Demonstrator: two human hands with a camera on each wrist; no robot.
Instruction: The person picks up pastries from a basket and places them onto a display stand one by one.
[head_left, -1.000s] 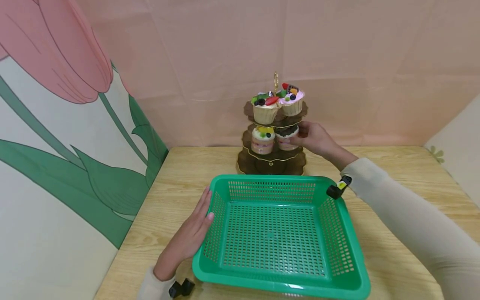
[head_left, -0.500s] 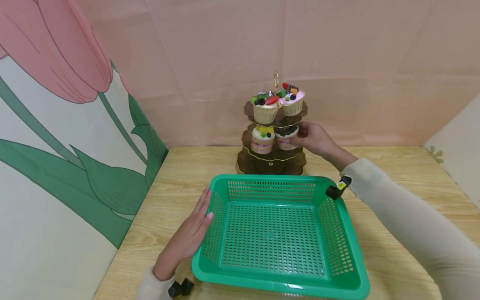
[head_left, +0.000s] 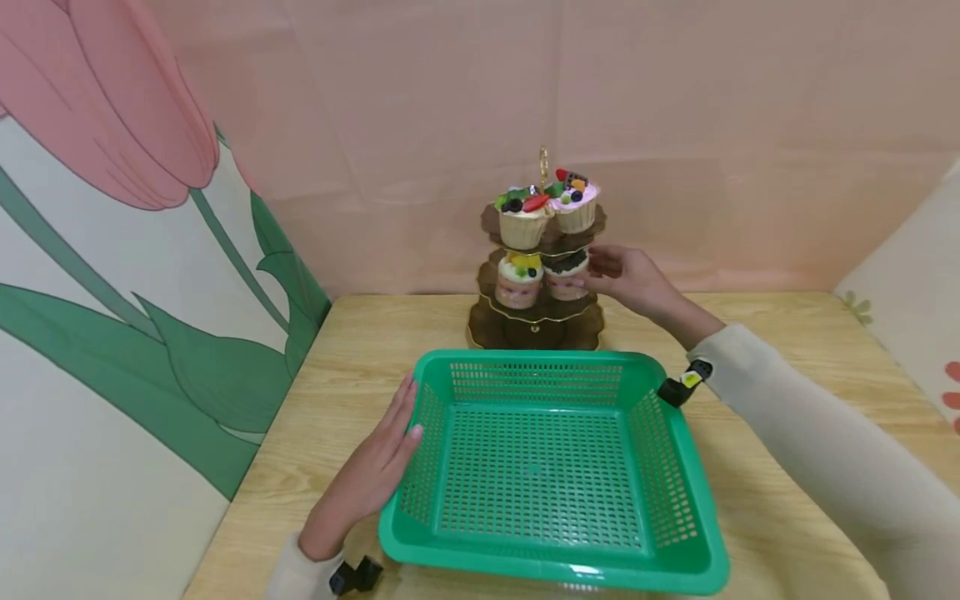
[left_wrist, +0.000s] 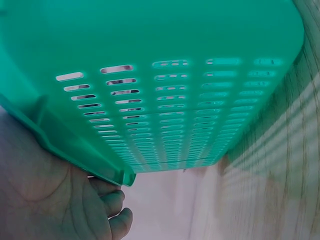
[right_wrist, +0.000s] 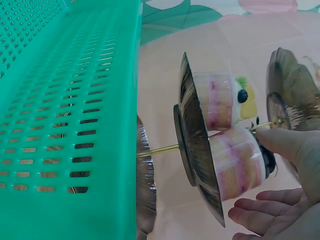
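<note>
In the head view my left hand (head_left: 367,479) rests with straight fingers against the left side of a green plastic basket (head_left: 551,571). The left wrist view shows its palm and fingertips under the basket's rim (left_wrist: 82,162). My right hand (head_left: 633,283) is at the middle tier of a brown three-tier stand (head_left: 536,335), beside a cake cup with dark topping (head_left: 566,283). In the right wrist view the thumb overlaps that cup's top, while the other fingers (right_wrist: 255,215) lie loosely spread past its side. The cup stands on the tier.
A cake cup with yellow fruit (head_left: 517,287) stands left of the dark-topped one. Above, the top tier bears a white-cream cupcake (head_left: 522,229) and a purple-cream cupcake (head_left: 576,217). Behind the wooden table (head_left: 360,333) hangs a pink backdrop (head_left: 405,167).
The head view has shifted slightly, moving the scene a little left. My right hand has eased slightly to the right of the dark-topped cup; the left hand stays on the basket.
</note>
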